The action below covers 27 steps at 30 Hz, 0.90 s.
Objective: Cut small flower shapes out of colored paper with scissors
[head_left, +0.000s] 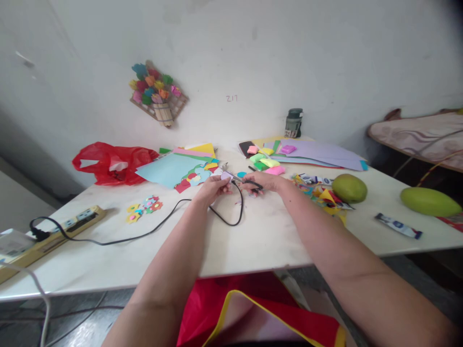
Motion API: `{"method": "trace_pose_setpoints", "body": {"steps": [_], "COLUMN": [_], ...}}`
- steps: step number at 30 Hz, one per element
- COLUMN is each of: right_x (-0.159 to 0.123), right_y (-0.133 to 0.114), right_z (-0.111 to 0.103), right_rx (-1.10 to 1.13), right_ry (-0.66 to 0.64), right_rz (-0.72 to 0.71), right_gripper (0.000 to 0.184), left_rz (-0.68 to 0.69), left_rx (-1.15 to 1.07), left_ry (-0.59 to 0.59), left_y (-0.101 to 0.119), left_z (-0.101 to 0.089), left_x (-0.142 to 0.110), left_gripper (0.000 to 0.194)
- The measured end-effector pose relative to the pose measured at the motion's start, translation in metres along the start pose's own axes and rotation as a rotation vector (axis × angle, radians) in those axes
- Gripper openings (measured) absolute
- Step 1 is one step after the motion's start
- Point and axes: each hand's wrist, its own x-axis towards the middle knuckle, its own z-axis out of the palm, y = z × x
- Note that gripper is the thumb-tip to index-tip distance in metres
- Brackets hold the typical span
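Note:
My left hand (214, 187) pinches a small light purple paper piece (226, 176) above the middle of the white table (249, 241). Facing it from the right, my right hand (266, 181) is closed around the black handles of a pair of scissors (253, 183). The scissor blades point left toward the paper; whether they touch it is too small to tell. Just beyond my left hand lie coloured paper cutouts (195, 175), and a blue paper disc (241, 174) is near the scissors. A black cord (241, 212) loops under my hands.
On the left are a power strip (77, 221), paper flowers (144, 207) and a red plastic bag (108, 166). Paper sheets (325, 153), clay packets (265, 161) and a dark bottle (293, 124) stand behind. Right are paper scraps (327, 197), green fruits (349, 188) and a glue tube (398, 225).

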Motion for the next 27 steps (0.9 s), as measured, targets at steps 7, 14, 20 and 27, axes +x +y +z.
{"method": "trace_pose_setpoints", "body": {"steps": [7, 14, 20, 27], "right_x": [0.0064, 0.0078, 0.0093, 0.0084], "right_y": [0.0069, 0.0044, 0.0071, 0.0058], "right_z": [-0.001, -0.0002, -0.0006, -0.0007], "right_rx": [0.005, -0.055, -0.058, -0.041], "right_ry": [0.013, 0.037, 0.022, 0.016], "right_rz": [0.023, 0.063, 0.039, 0.043], "right_gripper": [0.016, 0.019, 0.028, 0.026], "left_rz": [-0.01, -0.022, -0.038, -0.035], "left_rx": [-0.011, -0.022, -0.031, -0.028], "left_ry": [0.021, 0.028, 0.041, 0.047], "left_y": [-0.0008, -0.0011, 0.0002, 0.0009], "left_z": [-0.0007, -0.0016, 0.0009, 0.0018], "left_x": [0.0012, 0.0016, 0.0006, -0.0001], "left_gripper": [0.022, 0.018, 0.011, 0.01]}}
